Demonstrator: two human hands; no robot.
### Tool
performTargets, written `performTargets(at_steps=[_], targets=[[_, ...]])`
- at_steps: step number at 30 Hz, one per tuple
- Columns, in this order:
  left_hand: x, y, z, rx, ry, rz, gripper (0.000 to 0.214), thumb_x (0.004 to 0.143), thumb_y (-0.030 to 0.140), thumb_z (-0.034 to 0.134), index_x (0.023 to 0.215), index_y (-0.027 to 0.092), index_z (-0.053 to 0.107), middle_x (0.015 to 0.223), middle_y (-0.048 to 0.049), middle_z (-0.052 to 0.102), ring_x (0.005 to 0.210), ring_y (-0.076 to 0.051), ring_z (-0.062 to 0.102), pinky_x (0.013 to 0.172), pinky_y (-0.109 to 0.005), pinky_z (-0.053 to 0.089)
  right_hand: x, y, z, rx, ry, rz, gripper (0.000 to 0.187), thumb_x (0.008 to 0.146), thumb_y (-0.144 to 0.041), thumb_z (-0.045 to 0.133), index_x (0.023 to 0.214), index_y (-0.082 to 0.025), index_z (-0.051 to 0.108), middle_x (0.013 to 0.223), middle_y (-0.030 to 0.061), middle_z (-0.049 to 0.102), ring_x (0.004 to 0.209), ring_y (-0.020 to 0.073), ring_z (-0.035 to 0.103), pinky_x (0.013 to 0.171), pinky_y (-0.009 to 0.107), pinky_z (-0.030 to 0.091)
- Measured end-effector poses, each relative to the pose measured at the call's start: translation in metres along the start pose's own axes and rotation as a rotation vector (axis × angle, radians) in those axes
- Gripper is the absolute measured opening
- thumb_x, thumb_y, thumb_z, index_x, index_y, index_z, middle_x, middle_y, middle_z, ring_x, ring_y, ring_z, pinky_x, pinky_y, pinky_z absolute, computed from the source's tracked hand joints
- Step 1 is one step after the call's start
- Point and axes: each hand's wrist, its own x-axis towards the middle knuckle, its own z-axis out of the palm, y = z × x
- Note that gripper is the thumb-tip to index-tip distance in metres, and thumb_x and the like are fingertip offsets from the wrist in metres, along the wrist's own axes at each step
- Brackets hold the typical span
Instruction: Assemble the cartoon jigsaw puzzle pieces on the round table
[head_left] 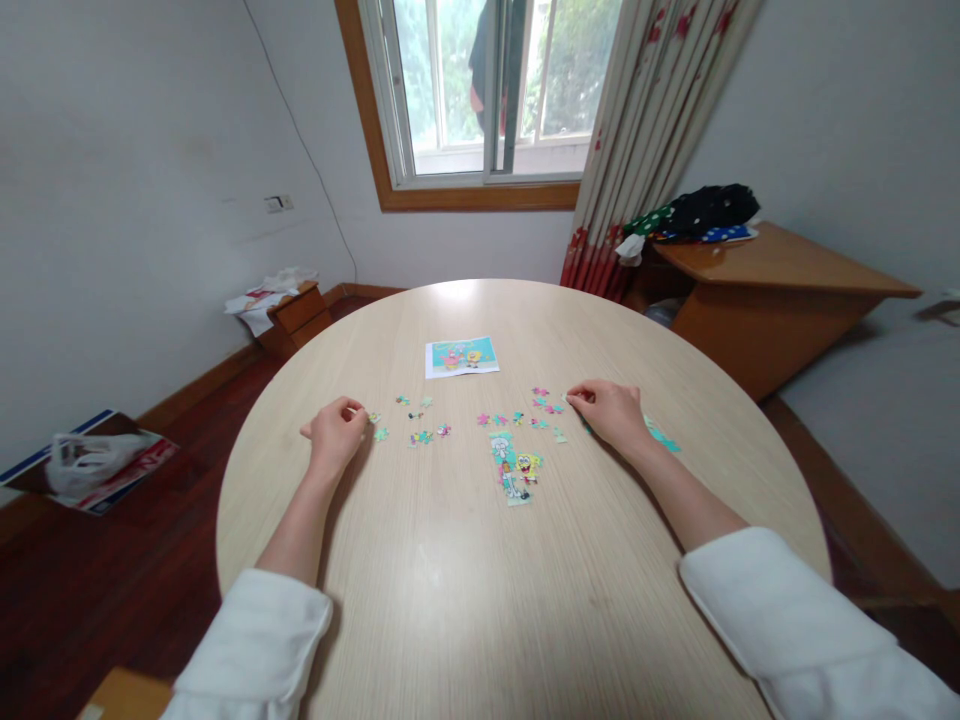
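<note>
Small jigsaw pieces [420,436] lie scattered across the middle of a round light-wood table [480,600]. A partly joined strip of puzzle [514,467] with cartoon figures lies just in front of them. A printed reference picture [461,357] lies farther back. My left hand [336,432] rests curled on the table at the left end of the pieces, fingers pinched at a piece by its fingertips. My right hand [609,409] is curled at the right end, fingertips pinching a small piece near several pink ones [547,404]. More teal pieces [663,437] lie beside my right wrist.
A wooden desk [772,280] with dark clothes on it stands at the right by a curtain [645,140]. A low wooden cabinet [296,312] with papers sits at the left wall. A plastic bag on a flat box [94,462] lies on the dark floor.
</note>
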Motion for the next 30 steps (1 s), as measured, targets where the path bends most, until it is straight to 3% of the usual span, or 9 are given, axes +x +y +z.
performTargets(at_steps=[10,30], targets=[[-0.0002,0.0001,-0.0004,0.012,-0.002,-0.001,0.018,0.069,0.031,0.048,0.071,0.020,0.063,0.065,-0.0034,0.065,0.073,-0.026,0.062,0.086,-0.046,0.032,-0.0012,-0.0038,-0.0012,-0.022,-0.014,0.015,0.020,0.078,-0.032,0.055,0.077,-0.022,0.072,0.075,0.0046,0.072,0.075,0.0219,0.062,0.078,0.038,0.029],[-0.0013,0.0022,-0.0008,0.018,0.002,-0.001,0.021,0.069,0.030,0.048,0.073,0.018,0.064,0.064,-0.0032,0.066,0.073,-0.025,0.062,0.087,-0.047,0.033,-0.0023,-0.0044,0.0003,-0.048,0.030,-0.039,0.022,0.081,-0.027,0.051,0.078,-0.019,0.072,0.076,0.0063,0.071,0.074,0.0215,0.060,0.078,0.038,0.028]])
